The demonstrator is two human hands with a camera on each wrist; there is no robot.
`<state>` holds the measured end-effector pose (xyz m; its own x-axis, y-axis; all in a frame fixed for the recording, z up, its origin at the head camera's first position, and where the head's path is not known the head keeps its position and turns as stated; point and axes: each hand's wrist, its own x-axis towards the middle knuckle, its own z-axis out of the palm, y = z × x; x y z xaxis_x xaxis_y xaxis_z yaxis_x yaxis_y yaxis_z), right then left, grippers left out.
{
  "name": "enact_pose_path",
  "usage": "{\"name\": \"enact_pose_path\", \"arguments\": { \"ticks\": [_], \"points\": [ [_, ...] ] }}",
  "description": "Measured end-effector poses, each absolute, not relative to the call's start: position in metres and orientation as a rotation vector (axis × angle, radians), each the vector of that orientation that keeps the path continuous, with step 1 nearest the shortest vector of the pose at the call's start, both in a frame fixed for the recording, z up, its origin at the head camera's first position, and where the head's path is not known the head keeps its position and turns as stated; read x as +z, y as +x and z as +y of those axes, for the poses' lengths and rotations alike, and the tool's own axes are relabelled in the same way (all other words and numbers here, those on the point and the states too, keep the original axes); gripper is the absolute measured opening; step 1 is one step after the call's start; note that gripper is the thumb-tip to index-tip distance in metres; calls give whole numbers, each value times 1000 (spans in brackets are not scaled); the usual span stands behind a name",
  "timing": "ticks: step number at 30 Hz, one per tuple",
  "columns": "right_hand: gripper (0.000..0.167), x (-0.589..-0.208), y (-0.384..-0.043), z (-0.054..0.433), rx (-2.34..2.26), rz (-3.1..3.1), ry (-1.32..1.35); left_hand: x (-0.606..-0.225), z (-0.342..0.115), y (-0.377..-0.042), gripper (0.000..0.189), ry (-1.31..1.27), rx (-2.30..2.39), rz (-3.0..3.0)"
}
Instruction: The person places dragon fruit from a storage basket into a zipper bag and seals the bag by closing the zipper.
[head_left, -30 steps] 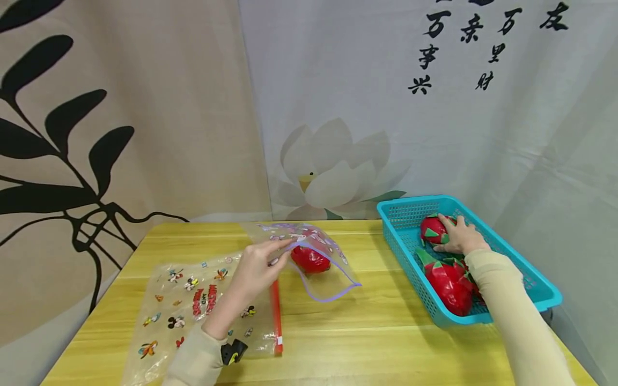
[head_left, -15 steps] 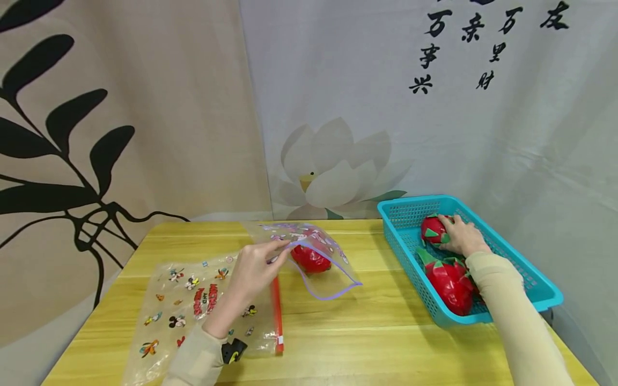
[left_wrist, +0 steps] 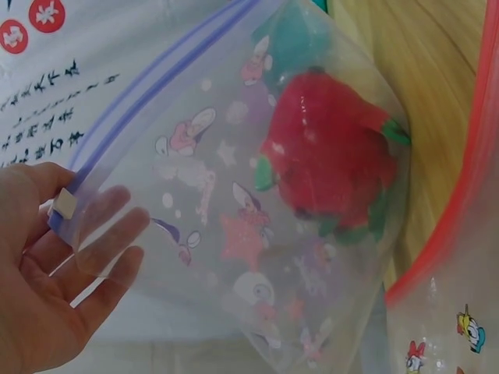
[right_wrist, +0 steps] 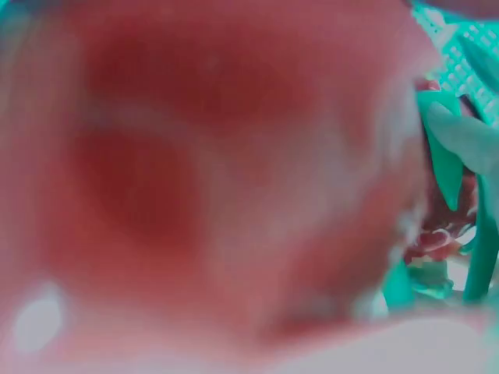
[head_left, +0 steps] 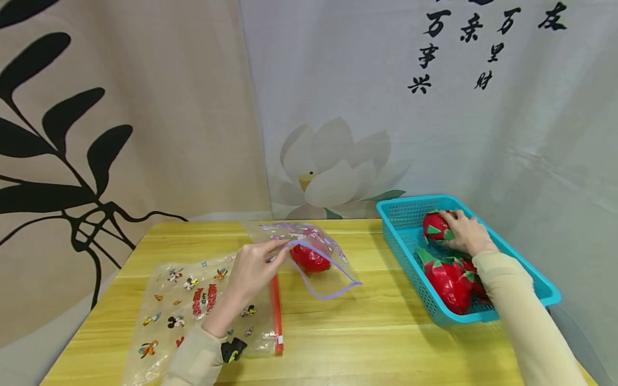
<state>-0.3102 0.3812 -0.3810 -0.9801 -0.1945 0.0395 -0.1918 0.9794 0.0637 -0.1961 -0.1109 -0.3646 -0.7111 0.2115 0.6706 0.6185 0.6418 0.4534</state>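
My left hand [head_left: 258, 268] pinches one top corner of a clear zip bag [head_left: 338, 273], by the pale slider [left_wrist: 64, 204] on its purple seal. The bag's mouth hangs open to the right, and a red dragon fruit [left_wrist: 327, 148] with green tips lies inside it. Over at the blue basket [head_left: 410, 273], my right hand [head_left: 465, 233] grips another dragon fruit [head_left: 436, 226] near the back, thumb and fingers around it. More dragon fruits [head_left: 449, 284] sit in the basket's front part, partly under the right wrist. In the right wrist view, a blurred red surface fills most of the picture.
A second clear bag [head_left: 164, 289] with cartoon prints and a red zip strip [head_left: 277, 316] lies flat on the wooden table [head_left: 347, 343], under my left forearm. Behind the table hangs a printed cloth [head_left: 338, 107].
My right hand has closed around the back dragon fruit and shifted it slightly to the right within the basket. The left hand and the bag stay almost still.
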Motion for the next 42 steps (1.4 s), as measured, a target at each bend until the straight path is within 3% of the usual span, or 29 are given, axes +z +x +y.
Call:
{"name": "enact_pose_path", "arguments": {
  "ticks": [21, 42],
  "points": [
    [86, -335, -276, 344, -42, -2794, 409, -363, -110, -197, 16, -632, -906, -2267],
    [90, -335, -221, 282, 15, -2389, 598, -363, -109, -197, 16, -613, -902, -2252]
  ]
}}
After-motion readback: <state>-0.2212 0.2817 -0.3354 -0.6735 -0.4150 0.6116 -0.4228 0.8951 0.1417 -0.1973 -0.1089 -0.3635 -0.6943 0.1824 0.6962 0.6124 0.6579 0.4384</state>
